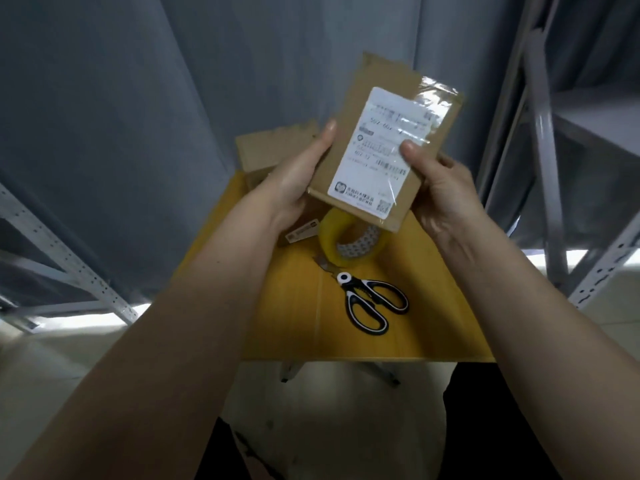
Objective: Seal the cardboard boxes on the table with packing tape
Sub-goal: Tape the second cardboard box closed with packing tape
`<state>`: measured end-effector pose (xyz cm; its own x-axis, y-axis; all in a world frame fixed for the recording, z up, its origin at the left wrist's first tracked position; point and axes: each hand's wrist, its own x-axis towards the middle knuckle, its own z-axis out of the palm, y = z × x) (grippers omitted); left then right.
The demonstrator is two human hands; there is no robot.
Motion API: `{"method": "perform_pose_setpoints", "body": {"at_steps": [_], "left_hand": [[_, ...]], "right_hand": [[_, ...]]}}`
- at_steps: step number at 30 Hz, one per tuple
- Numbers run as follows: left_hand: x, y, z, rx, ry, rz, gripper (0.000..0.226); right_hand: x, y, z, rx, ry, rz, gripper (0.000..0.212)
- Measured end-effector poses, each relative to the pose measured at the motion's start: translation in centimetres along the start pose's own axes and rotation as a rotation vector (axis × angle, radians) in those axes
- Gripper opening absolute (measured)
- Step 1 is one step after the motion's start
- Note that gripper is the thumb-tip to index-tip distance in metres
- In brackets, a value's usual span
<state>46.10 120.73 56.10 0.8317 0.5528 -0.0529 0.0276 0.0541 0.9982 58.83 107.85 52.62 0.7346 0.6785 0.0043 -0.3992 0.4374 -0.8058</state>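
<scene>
Hands hold my box (381, 147) up over the table (294, 327). My left hand (294, 181) grips its left edge. My right hand (440, 192) pinches its label. Tape (332, 237) and scissors (370, 303) lie below.

The held box (381, 143) hides part of the tape roll (349, 244); label print is blurred.

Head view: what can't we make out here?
- Shipping label text: blurred, too small, glare from clear tape.
- Underside of the held box: faces away; left hand and right hand grip its sides.
- Tape roll: top hidden behind the held box.
- Boxes behind: partly covered by the left hand and the held box, seams unseen.
- Scissors blades: tips blurred by the roll.
</scene>
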Motion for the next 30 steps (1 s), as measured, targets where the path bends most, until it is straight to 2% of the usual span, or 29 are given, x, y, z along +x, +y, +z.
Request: {"method": "perform_pose_setpoints", "body": {"at_steps": [4,5,6,8,9,11,16,18,20,22,27,30], "left_hand": [[1.6,-1.3,1.0,-0.325,0.039,-0.142,0.085],[2.1,-1.8,1.1,-0.300,0.116,-0.131,0.082],[2.6,-2.2,0.8,-0.229,0.243,-0.103,0.069],[3.9,-3.2,-0.3,-0.088,0.477,-0.062,0.033],[4.3,-3.5,-0.9,-0.052,0.533,-0.071,0.019],[5.0,-4.3,-1.9,0.049,0.572,-0.118,0.013],[6.1,-5.7,-2.1,0.213,0.491,-0.163,0.020],[6.7,-5.9,-2.1,0.262,0.432,-0.159,0.021],[7.3,-6.2,-2.2,0.283,0.383,-0.155,0.019],[7.8,-6.8,-2.3,0.282,0.347,-0.153,0.019],[8.6,-8.3,-2.4,0.215,0.333,-0.220,0.019],[8.2,-8.5,-2.6,0.111,0.317,-0.261,0.018]], "right_hand": [[2.3,-0.9,-1.5,0.230,0.275,-0.006,0.043],[2.9,-1.0,-2.1,0.243,0.337,0.003,0.044],[3.6,-1.0,-2.7,0.232,0.400,0.024,0.046],[5.2,-0.7,-4.2,0.191,0.509,0.097,0.042],[5.9,-0.4,-4.9,0.162,0.539,0.138,0.037],[7.5,0.3,-5.8,0.078,0.558,0.215,0.031],[11.4,1.8,-6.2,-0.231,0.513,0.298,0.044],[12.5,2.4,-6.2,-0.327,0.488,0.295,0.037],[13.1,3.2,-6.2,-0.424,0.470,0.278,0.019],[13.7,4.2,-6.4,-0.530,0.452,0.254,0.019],[14.4,5.9,-6.4,-0.760,0.385,0.092,0.062],[14.8,5.9,-6.1,-0.847,0.461,0.030,0.081]]}}
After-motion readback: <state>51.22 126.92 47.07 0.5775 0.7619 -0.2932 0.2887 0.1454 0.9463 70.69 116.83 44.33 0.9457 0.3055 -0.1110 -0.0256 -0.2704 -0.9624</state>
